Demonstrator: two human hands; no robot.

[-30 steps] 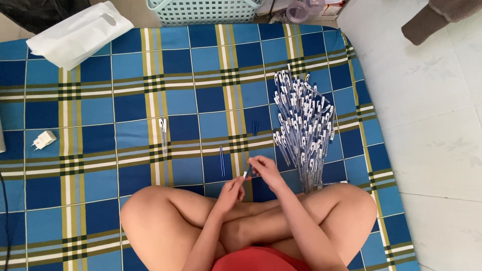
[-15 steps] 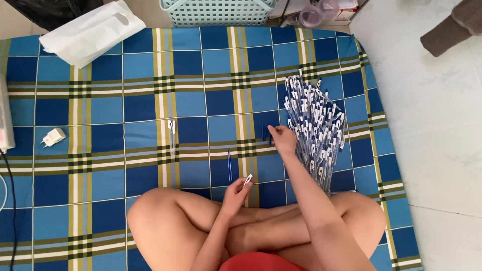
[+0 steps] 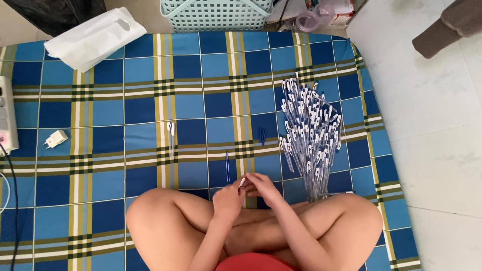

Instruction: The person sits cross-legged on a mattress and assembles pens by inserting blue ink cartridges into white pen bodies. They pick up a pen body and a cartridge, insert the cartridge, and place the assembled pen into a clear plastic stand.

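Head view: we log 1 slim pen part [image 3: 242, 181], pinched between left hand [image 3: 227, 199] and right hand [image 3: 261, 186], above our crossed legs. Light, stiff, slippery; we judge it best gripped mid-barrel. Pen pile [image 3: 311, 140] lies just right.
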